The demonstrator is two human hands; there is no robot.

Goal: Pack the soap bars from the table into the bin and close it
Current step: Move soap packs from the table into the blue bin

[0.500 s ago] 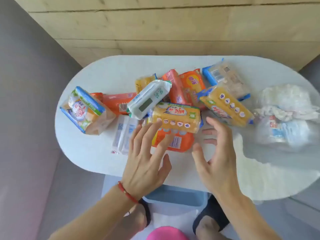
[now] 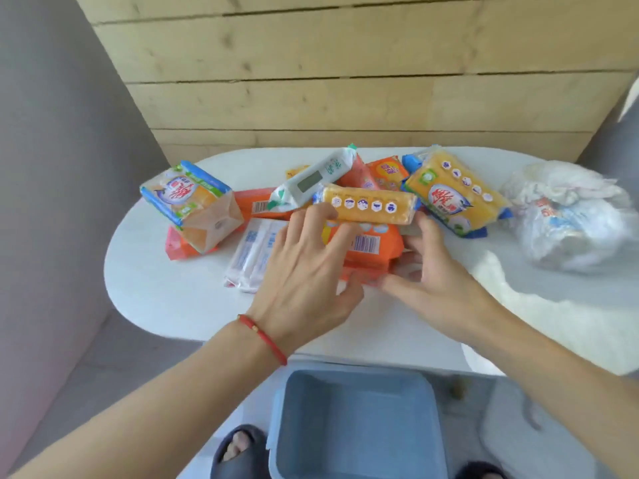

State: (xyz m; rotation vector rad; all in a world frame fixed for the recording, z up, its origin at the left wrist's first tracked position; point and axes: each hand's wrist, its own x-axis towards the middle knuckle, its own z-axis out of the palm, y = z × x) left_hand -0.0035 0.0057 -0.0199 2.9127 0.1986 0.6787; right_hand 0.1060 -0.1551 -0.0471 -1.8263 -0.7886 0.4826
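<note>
Several wrapped soap bars lie in a pile on the white oval table (image 2: pixel 166 292). A yellow bar (image 2: pixel 366 203) rests on top of an orange pack (image 2: pixel 371 245). My left hand (image 2: pixel 304 267) lies spread over the orange pack's left part, its fingertips touching the yellow bar. My right hand (image 2: pixel 432 281) cups the orange pack's right edge, thumb at the front; neither hand has lifted anything. Around them lie a white-green pack (image 2: pixel 311 179), a blue-yellow pack (image 2: pixel 188 198), a yellow pack (image 2: pixel 453 195) and a white pack (image 2: pixel 247 259). The blue-grey bin (image 2: pixel 356 376) stands open on the floor below the table's front edge.
A crumpled clear plastic bag (image 2: pixel 570 219) lies at the table's right end. More orange packs (image 2: pixel 387 171) sit behind the pile. A wooden plank wall rises behind the table. A foot in a dark slipper (image 2: pixel 238 451) stands left of the bin; a blurred pale flat thing (image 2: pixel 518 430) lies to its right.
Both hands have moved forward from above the table's front onto the orange pack. The view has tilted down, so the whole open bin now shows.
</note>
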